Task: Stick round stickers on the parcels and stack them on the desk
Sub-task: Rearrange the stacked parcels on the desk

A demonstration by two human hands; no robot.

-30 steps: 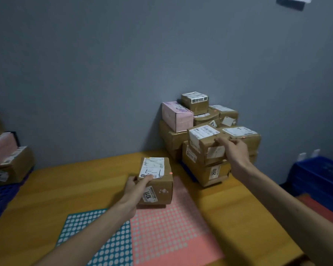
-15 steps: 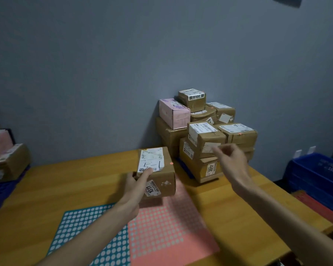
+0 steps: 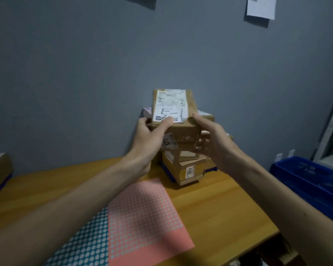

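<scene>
- A plain grey wall rises directly behind the orange-brown wooden worktop; the light is dim and even.
- High above the worktop's right half, a white paper sheet hangs on that wall and casts a shadow below itself.
- Beyond the worktop's right edge stands a blue crate, with two white sockets low on the wall behind it.

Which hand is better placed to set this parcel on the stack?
Probably the right hand: it grips the parcel on the side directly above the stack, while the left hand holds the side off the stack's left edge.
</scene>
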